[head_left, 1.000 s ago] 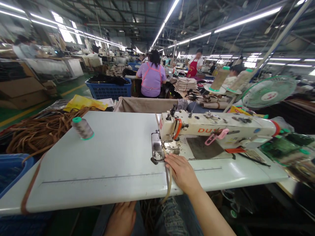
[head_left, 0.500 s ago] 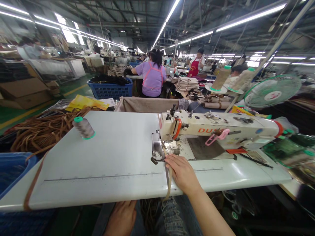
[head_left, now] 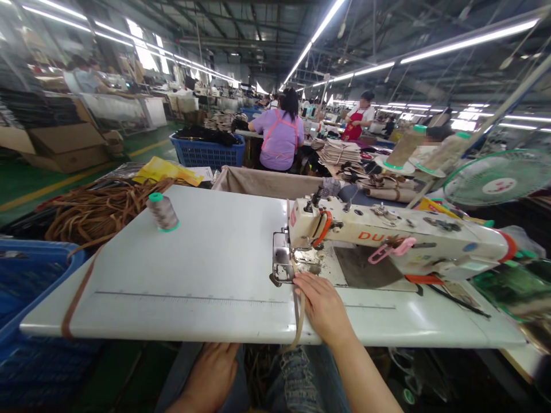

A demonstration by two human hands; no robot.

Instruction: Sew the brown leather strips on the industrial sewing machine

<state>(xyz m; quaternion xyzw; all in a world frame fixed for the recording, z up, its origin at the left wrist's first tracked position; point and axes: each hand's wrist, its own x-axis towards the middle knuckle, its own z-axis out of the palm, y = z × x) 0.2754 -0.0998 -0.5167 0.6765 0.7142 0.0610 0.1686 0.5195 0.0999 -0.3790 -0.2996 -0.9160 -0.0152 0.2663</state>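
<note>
Whole scene sits further right than half a second ago: table point(head_left: 215, 246) and sewing machine point(head_left: 430, 238) shifted as the head view swung left; both hands and the strip keep their places against the machine. Far left, blue plastic basket point(head_left: 51, 245) at the table's side, pile of brown straps point(head_left: 103, 212) behind it. Thread cone point(head_left: 164, 212), green-ended, leaning in view, on the table's left part. Left hand point(head_left: 217, 367) low, on the thigh by the table's front edge; fingertips hidden, cannot tell how far open or whether it holds anything. Narrow tan strip point(head_left: 300, 318) at the needle area: long axis front to back, far end toward the presser foot, near end curving over the front edge, down and slightly left. Right hand point(head_left: 321, 301) on it, fingers nearly straight, close together, pressing it down; thumb hidden, pinch cannot be told. Far right, green fan point(head_left: 501, 178).
</note>
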